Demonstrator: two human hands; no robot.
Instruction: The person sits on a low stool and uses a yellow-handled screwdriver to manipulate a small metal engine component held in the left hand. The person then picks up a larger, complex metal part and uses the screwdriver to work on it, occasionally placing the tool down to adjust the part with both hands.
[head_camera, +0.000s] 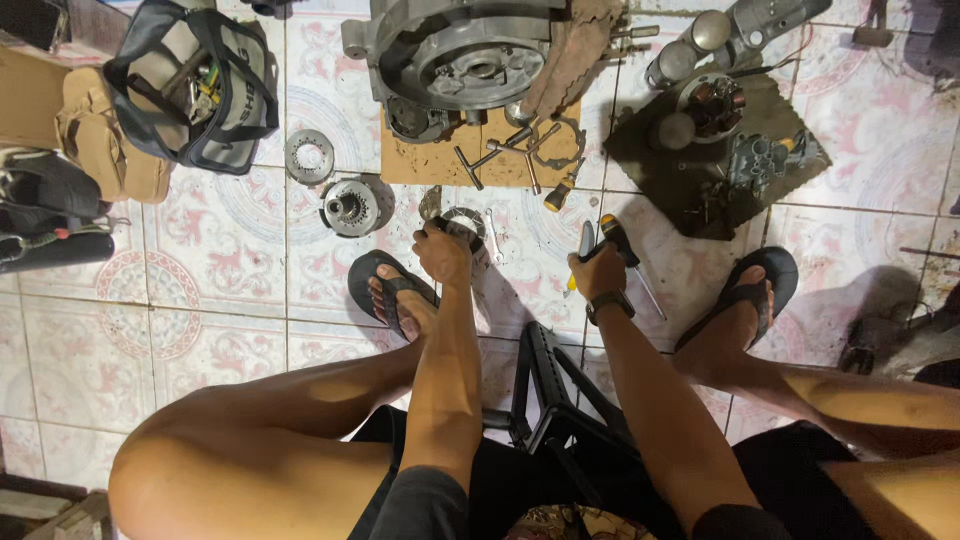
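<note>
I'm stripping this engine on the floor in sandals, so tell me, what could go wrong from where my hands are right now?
The right hand holds a screwdriver and other tools bunched together; one could slip and drop towards the sandalled right foot. The left hand presses a round metal part right beside the bare toes of the left foot; a slip might pinch them. Loose small parts lie on the tiled floor and could get kicked or lost.

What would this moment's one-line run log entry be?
left hand: grips ring part on floor | right hand: holds screwdrivers | engine case ahead on cardboard | tool bag far left
</note>
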